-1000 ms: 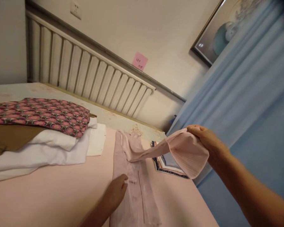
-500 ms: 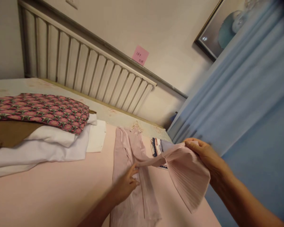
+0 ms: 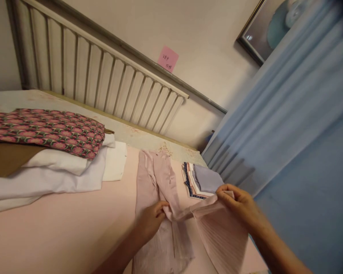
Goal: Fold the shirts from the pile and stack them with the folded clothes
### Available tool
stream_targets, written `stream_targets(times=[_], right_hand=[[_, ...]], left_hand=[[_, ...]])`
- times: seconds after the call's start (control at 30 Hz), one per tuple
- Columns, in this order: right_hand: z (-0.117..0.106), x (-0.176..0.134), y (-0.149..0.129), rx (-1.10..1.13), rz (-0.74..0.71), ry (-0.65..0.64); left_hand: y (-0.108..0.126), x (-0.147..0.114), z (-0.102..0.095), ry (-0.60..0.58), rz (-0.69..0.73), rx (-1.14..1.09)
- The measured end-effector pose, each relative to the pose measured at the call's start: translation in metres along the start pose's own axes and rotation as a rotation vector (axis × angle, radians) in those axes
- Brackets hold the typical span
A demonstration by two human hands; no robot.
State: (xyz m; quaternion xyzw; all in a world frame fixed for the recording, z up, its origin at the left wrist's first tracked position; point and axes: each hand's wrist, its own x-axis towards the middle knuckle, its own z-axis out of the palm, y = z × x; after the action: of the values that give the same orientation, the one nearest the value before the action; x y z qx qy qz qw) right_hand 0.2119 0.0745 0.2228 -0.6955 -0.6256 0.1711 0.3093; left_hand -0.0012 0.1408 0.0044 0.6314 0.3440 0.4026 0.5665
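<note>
A pale pink garment [image 3: 146, 190], thin and shiny, lies lengthwise on the pink bed cover [image 3: 74, 228]. Its pleated part [image 3: 221, 232], perhaps a sleeve, is lifted off to the right. My right hand [image 3: 236, 203] pinches the far corner of that part between thumb and fingers. Over the garment's middle, my left hand [image 3: 154, 219] has its fingertips closed on a fold of the cloth. Just beyond my right hand lies a stack of folded clothes [image 3: 207, 180], grey-blue on top with white and dark layers beneath.
At the left is a heap of clothes: a pink floral garment [image 3: 51, 129], a brown one [image 3: 11, 156] and white ones [image 3: 65, 180]. A radiator [image 3: 103, 72] runs along the wall behind the bed. A blue curtain [image 3: 288, 106] hangs at the right.
My right hand has moved down and slightly left with the pleated part, uncovering more of the folded stack. My left fingers have closed on the cloth. The view has shifted slightly.
</note>
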Motion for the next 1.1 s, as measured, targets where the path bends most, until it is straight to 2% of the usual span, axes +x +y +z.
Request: stream_targets(times=[0.17,0.27,0.37,0.4,0.47,0.57,0.63,0.73,0.83,0.97,1.1], right_hand=[[0.009,-0.002,0.058,-0.332,-0.087,-0.021],[0.023,-0.003,0.105,-0.578,0.018,-0.089],[0.042,-0.003,0.134,-0.82,0.096,-0.273],[0.049,-0.001,0.136,-0.85,0.077,-0.313],[0.065,0.005,0.129,-0.825,-0.016,-0.315],[0.098,0.025,0.098,-0.667,-0.188,-0.224],[0.125,0.043,0.077,-0.546,-0.254,-0.194],[0.166,0.07,0.059,-0.425,-0.209,-0.144],[0.198,0.089,0.057,-0.374,-0.138,-0.133],[0.216,0.103,0.066,-0.392,-0.087,-0.097],[0.209,0.107,0.083,-0.442,0.027,0.041]], left_hand=[[0.003,-0.002,-0.002,0.089,0.024,0.214],[0.001,-0.004,-0.001,0.061,0.036,0.305],[-0.002,-0.007,0.0,-0.023,0.033,0.352],[-0.004,-0.007,0.001,-0.053,0.037,0.361],[-0.009,-0.008,0.003,-0.109,0.051,0.377],[-0.016,-0.008,0.005,-0.153,0.062,0.383],[-0.019,-0.007,0.005,-0.155,0.065,0.378],[-0.016,-0.008,0.002,-0.157,0.065,0.378],[-0.007,-0.011,-0.001,-0.162,0.074,0.364],[-0.001,-0.014,-0.004,-0.163,0.079,0.349],[-0.005,-0.012,-0.004,-0.167,0.057,0.362]])
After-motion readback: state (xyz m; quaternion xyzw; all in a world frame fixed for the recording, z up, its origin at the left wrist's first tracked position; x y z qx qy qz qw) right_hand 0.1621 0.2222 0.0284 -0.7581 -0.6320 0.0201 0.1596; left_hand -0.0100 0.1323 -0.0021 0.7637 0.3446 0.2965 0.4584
